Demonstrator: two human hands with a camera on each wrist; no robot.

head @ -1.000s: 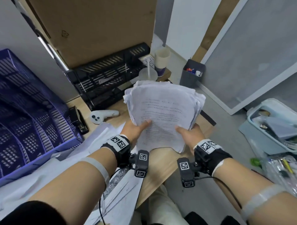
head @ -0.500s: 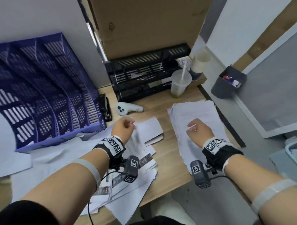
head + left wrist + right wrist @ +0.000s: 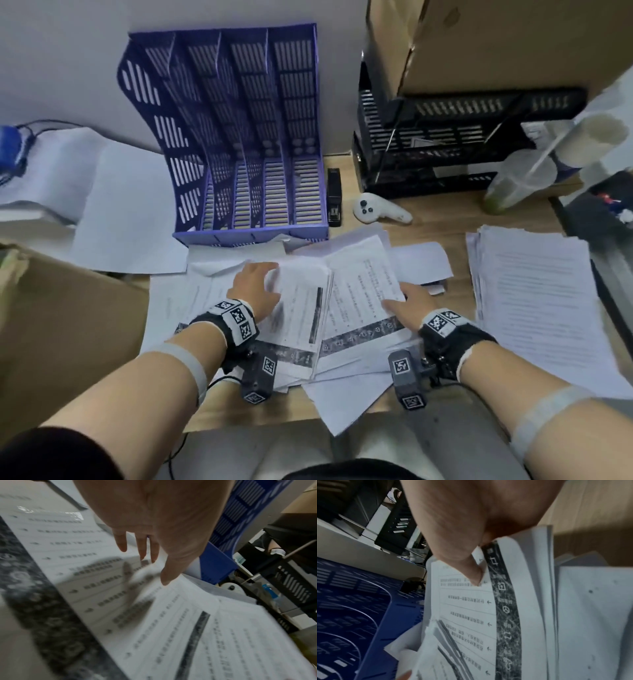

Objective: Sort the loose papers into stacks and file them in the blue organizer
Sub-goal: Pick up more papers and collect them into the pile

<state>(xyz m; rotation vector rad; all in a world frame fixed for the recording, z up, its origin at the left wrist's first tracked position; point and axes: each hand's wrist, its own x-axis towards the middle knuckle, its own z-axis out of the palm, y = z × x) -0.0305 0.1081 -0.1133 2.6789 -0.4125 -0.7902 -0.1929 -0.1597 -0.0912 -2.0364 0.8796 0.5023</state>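
The blue organizer [image 3: 222, 137] [image 3: 219, 555] [image 3: 368, 608] stands at the back of the desk, its slots showing no papers. Loose printed papers [image 3: 346, 294] [image 3: 154, 615] [image 3: 467, 615] lie jumbled in front of it. My left hand [image 3: 260, 281] [image 3: 152, 568] lies on the left part of that pile with fingers straight and the thumb tip touching a sheet. My right hand [image 3: 404, 298] [image 3: 476, 574] pinches the right edge of the printed sheets, thumb on top and fingers hidden beneath. A squared white stack [image 3: 534, 301] lies apart at the right.
A black tray rack [image 3: 445, 137] sits back right under a cardboard box [image 3: 496, 41]. Between organizer and rack lie a black stapler [image 3: 334, 198] and a white controller [image 3: 380, 209]. A plastic cup [image 3: 513, 185] stands far right. Blank sheets [image 3: 120, 212] and cardboard [image 3: 61, 325] cover the left.
The stack that both hands held up a second ago now lies at the right. Both hands have moved left onto the loose pile, and the right hand has taken hold of sheets.
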